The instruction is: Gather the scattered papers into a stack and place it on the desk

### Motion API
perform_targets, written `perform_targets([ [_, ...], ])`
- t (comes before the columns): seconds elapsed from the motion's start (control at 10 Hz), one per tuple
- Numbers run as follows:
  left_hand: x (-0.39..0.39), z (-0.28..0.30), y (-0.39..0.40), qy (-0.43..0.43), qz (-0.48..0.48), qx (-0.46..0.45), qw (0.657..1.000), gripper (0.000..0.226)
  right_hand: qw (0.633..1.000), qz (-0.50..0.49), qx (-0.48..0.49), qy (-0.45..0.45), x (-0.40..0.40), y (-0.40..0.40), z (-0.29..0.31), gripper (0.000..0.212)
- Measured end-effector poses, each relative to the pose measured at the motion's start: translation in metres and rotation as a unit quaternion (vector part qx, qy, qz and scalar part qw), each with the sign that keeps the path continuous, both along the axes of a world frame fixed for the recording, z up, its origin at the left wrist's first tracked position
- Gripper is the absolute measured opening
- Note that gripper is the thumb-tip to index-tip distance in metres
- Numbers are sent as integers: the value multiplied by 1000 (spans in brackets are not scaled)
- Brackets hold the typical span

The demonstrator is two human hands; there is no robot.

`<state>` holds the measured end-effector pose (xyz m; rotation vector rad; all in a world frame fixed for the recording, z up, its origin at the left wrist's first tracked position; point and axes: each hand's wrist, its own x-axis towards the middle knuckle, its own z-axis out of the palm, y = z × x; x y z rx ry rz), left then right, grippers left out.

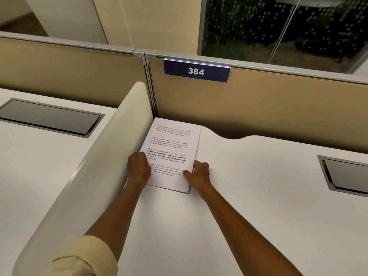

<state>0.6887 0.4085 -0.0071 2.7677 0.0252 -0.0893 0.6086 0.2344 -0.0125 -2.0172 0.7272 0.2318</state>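
A neat stack of white printed papers (171, 148) lies flat on the white desk (249, 206), tucked into the far left corner against the side divider. My left hand (138, 169) grips the stack's left edge near its bottom, fingers curled. My right hand (199, 172) holds the right edge near the bottom, with the thumb lying on the top sheet. Both forearms reach in from the bottom of the view. The top sheet shows several paragraphs of text.
A curved white divider (103, 156) runs along the left of the stack. A tan partition (278, 108) with a blue "384" sign (196, 71) stands behind. A grey cable hatch (346, 176) is set in the desk at right, another hatch (49, 116) on the neighbouring desk.
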Motion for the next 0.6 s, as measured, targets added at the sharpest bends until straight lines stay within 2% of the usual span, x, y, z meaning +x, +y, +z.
perform_targets([
  [0.2, 0, -3, 1, -7, 5, -11, 1000, 21, 999, 30, -29, 16, 1, -4, -2, 43],
  [0.3, 2, -5, 2, -10, 10, -28, 1000, 20, 998, 38, -34, 20, 3, -4, -4, 44],
  [0.5, -1, -3, 4, -10, 26, -62, 998, 17, 997, 45, -52, 24, 2, -5, -6, 63],
  [0.6, -6, -1, 1, -25, 18, -71, 997, 23, 995, 25, -97, -17, -3, -5, -3, 72],
])
